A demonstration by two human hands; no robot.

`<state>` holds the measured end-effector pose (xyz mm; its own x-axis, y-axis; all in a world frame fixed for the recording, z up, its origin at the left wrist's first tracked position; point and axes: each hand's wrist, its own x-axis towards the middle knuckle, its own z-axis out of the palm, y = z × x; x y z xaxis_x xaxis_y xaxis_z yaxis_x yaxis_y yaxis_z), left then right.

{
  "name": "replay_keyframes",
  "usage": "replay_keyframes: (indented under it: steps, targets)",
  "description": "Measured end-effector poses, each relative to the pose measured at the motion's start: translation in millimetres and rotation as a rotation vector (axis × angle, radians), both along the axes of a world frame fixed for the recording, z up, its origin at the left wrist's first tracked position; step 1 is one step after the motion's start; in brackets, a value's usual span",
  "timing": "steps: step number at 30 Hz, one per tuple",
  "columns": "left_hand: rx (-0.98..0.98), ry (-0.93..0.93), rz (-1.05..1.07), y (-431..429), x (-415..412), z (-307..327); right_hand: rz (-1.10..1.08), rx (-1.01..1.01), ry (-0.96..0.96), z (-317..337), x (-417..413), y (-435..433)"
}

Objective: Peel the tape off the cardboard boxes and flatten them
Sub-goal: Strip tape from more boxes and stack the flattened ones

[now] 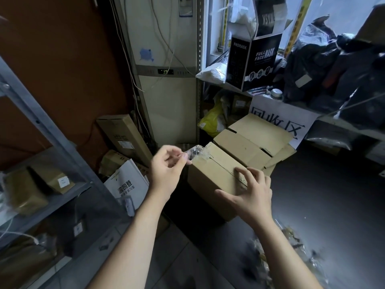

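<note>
A crumpled strip of clear tape [193, 153] is pinched by the left hand [168, 165] at the far corner of the brown cardboard box [214, 176]. The box's top seam is bared. The box is pressed by the spread fingers of the right hand [252, 195].

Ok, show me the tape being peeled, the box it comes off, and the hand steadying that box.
tape strip [195, 152]: head view, on the lifted clear end by the box corner.
cardboard box [214, 172]: head view, on the bare face beside the seam.
right hand [253, 195]: head view, on the back of the hand.

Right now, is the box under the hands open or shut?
Shut: the box has top flaps flat, meeting at the seam; the left hand pinches tape lifted off one end.
</note>
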<state>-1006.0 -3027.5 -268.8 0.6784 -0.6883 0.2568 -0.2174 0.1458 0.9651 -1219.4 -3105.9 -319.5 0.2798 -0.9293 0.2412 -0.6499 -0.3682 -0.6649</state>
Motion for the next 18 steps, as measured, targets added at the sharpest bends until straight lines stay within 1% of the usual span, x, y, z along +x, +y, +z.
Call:
replay_keyframes:
  steps: [3,4,5,7,9,11,12,14,16,18]
  targets:
    - [-0.032,0.182,-0.034,-5.9,-1.1,3.8,0.008,0.0,-0.006,-1.5,-2.3,1.3]
    - [-0.018,0.201,-0.067,-7.9,-0.7,4.5,0.009,0.001,-0.013,-1.8,-3.2,1.3]
    - [0.011,0.184,-0.107,-9.5,-1.4,5.0,0.009,0.004,-0.017,-2.0,-3.9,1.1]
    - [0.063,0.082,-0.184,-11.2,-2.7,3.9,0.013,0.011,-0.019,-1.9,-5.0,1.7]
    - [0.112,-0.081,-0.229,-13.4,-2.6,2.8,0.018,0.012,-0.021,-2.3,-5.9,2.7]
    - [0.192,-0.279,-0.239,-17.7,-2.8,0.6,0.015,0.01,-0.025,-2.8,-6.7,3.4]
    - [0.222,-0.336,-0.221,-19.7,-3.7,-0.1,0.013,0.008,-0.029,-2.9,-7.1,3.7]
    - [0.221,-0.352,-0.148,-23.2,-5.9,-0.1,0.015,0.005,-0.034,-3.2,-7.6,4.3]
    - [0.176,-0.369,-0.088,-26.5,-8.4,-1.0,0.016,0.003,-0.04,-3.5,-8.9,5.0]
    - [0.154,-0.433,-0.032,-29.6,-8.8,-4.0,0.015,0.003,-0.045,-4.2,-10.4,5.3]
